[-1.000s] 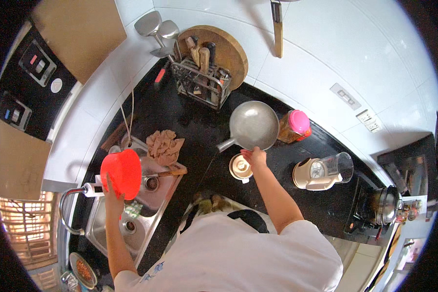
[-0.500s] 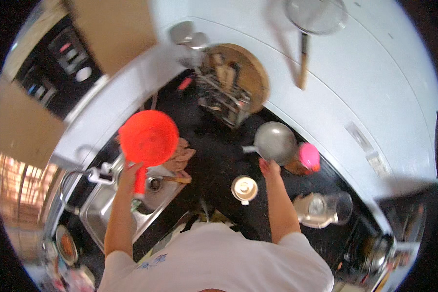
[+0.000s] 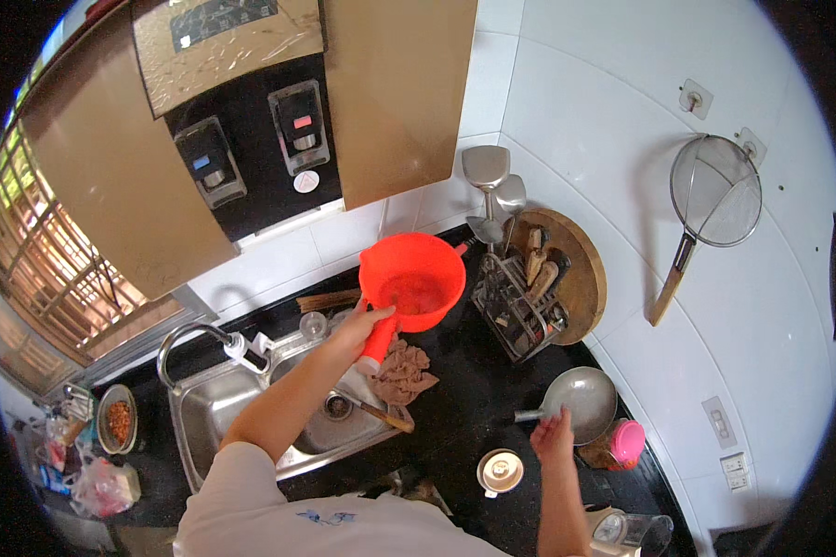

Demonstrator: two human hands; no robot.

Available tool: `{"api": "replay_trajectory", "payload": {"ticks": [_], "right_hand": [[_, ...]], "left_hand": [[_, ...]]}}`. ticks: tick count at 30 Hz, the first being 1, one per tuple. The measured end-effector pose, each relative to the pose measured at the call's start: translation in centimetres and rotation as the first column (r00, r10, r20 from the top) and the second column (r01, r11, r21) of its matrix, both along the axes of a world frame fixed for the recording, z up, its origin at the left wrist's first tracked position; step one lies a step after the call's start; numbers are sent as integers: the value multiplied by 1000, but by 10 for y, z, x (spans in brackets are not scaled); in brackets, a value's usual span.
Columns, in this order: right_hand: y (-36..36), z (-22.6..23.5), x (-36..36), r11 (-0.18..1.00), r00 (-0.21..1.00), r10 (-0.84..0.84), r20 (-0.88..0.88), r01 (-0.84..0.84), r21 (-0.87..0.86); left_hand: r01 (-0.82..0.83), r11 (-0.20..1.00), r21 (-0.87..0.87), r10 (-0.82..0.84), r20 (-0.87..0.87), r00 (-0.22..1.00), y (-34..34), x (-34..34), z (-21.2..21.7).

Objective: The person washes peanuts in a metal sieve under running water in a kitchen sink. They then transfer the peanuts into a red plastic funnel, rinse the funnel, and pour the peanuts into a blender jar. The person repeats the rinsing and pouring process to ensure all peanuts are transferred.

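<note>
While the steel sink (image 3: 241, 422) sits at the lower left of the frame with its curved tap (image 3: 190, 345) above it, the left hand (image 3: 362, 327) is raised at centre, fingers clamped round the handle of a red scoop (image 3: 411, 286). The scoop is bright orange-red plastic, a round deep bowl with a short straight handle running down and left into the fist; its bowl stands just above and right of the hand, over the sink's right edge. A brown cloth (image 3: 402, 369) lies just below it. Lower right, the right hand (image 3: 555, 436) hangs with fingers spread apart, gripping nothing, just beside the handle of a grey pan (image 3: 581, 401).
</note>
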State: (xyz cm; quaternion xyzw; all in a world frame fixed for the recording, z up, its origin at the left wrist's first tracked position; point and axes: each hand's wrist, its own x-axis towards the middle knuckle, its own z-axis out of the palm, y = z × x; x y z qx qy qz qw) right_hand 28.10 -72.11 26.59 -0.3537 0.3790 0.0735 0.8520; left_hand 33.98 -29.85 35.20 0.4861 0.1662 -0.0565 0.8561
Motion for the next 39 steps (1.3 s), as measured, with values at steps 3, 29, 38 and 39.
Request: {"api": "replay_trajectory", "payload": {"ticks": [3, 29, 38, 39], "right_hand": [[53, 114, 64, 841, 803, 384, 455, -102, -531], [287, 402, 413, 220, 232, 800, 553, 745, -630], [289, 366, 402, 365, 197, 710, 676, 718, -593], [284, 350, 388, 418, 152, 681, 716, 723, -551]], "left_hand": [[36, 999, -15, -36, 41, 999, -1, 23, 26], [9, 996, 89, -23, 157, 987, 27, 130, 98], [-8, 987, 163, -13, 131, 991, 25, 129, 98], [-23, 990, 143, 4, 131, 991, 26, 127, 97]]}}
